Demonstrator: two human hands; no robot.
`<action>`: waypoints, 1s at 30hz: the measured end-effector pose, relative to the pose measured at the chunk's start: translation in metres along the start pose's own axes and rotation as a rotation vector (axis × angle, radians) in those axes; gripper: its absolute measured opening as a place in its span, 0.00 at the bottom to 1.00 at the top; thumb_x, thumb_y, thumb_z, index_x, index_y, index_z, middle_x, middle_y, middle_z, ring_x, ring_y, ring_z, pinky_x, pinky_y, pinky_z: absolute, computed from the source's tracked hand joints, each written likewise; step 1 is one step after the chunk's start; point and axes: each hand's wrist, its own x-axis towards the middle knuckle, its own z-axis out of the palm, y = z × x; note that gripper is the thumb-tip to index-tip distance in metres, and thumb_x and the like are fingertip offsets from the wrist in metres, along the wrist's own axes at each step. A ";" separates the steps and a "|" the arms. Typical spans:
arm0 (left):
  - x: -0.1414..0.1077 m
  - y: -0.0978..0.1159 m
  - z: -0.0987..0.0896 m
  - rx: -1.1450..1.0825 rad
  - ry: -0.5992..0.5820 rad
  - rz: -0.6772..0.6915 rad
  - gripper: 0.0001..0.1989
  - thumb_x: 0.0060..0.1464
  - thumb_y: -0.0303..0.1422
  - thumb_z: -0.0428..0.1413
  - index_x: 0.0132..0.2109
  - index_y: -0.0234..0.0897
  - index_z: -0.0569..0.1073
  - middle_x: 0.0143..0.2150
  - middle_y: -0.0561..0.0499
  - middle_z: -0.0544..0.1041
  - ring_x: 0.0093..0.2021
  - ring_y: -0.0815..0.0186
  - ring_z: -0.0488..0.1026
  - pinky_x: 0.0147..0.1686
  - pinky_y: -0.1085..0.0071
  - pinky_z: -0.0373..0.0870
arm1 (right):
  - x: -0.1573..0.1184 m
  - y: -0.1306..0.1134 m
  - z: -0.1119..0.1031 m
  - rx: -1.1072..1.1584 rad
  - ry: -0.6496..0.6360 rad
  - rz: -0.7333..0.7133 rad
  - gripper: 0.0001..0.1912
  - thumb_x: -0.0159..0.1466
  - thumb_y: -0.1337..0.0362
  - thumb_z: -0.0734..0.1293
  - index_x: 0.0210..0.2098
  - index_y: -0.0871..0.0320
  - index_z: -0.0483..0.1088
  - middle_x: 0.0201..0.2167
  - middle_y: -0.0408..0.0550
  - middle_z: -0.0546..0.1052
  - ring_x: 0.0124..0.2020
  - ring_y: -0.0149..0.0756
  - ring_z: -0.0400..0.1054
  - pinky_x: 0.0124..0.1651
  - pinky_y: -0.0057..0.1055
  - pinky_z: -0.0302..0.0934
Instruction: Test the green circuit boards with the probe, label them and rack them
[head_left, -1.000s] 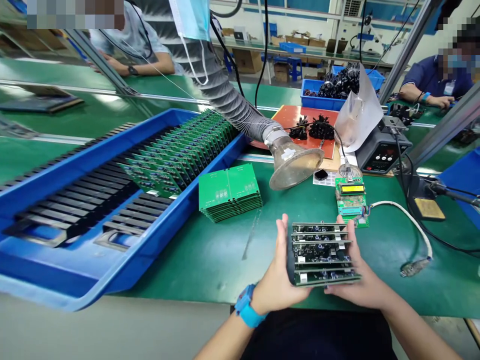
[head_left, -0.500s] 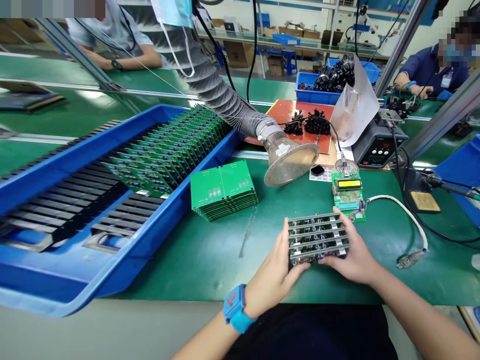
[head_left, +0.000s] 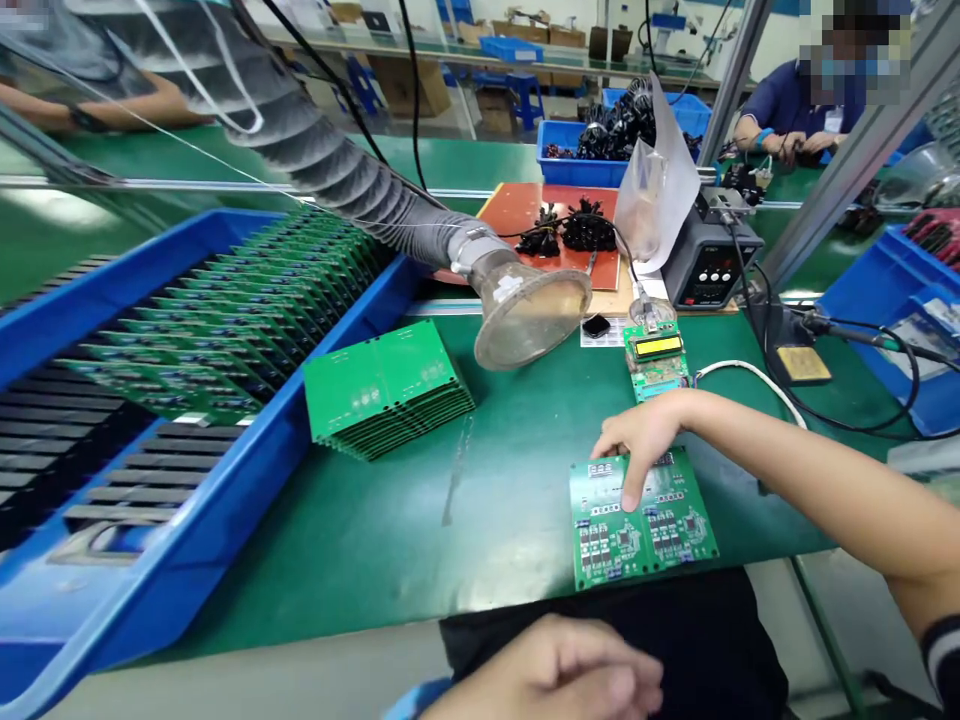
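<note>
My right hand [head_left: 643, 440] reaches in from the right and grips a green circuit board [head_left: 637, 535] at its far edge. The thumb presses on the populated face; the other fingers curl over the far edge. Chips and small parts in two matching halves cover this face. Whether other boards lie beneath it is hidden. My left hand [head_left: 559, 670] is low in the frame, below the table edge and apart from the board, fingers curled together with nothing visible in them. Beyond my right hand lies a small green tester board with a yellow display [head_left: 657, 346].
A stack of bare green boards [head_left: 390, 385] stands left of centre. A blue tray [head_left: 247, 475] of upright populated boards fills the left. A fume-extraction hose with funnel [head_left: 525, 315] hangs over the table. Behind right are a soldering station [head_left: 720, 260], cables and a co-worker [head_left: 795, 115].
The boards held edge-on between both hands now show a face, lower and nearer the table edge. My left hand has let go and moved down; my right hand grips from above. The view has shifted right.
</note>
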 end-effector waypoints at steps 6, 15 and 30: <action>0.009 0.040 -0.060 0.473 0.656 0.318 0.23 0.54 0.54 0.52 0.38 0.39 0.77 0.39 0.48 0.79 0.43 0.57 0.74 0.48 0.63 0.70 | -0.067 -0.027 0.062 -0.065 0.914 -0.160 0.25 0.44 0.65 0.79 0.43 0.54 0.77 0.43 0.52 0.77 0.52 0.55 0.66 0.56 0.50 0.59; 0.068 0.049 -0.083 0.454 0.285 0.370 0.25 0.61 0.51 0.45 0.56 0.43 0.71 0.59 0.48 0.72 0.61 0.58 0.66 0.64 0.58 0.57 | -0.054 0.004 0.223 1.668 0.751 -0.214 0.17 0.55 0.50 0.72 0.40 0.49 0.76 0.45 0.53 0.80 0.46 0.48 0.76 0.51 0.48 0.68; 0.092 -0.023 0.005 0.434 0.661 0.526 0.33 0.63 0.47 0.45 0.69 0.43 0.45 0.70 0.40 0.51 0.67 0.52 0.56 0.63 0.49 0.56 | -0.086 0.066 0.174 1.124 1.227 0.033 0.21 0.58 0.48 0.69 0.44 0.56 0.75 0.40 0.49 0.80 0.41 0.41 0.74 0.47 0.41 0.68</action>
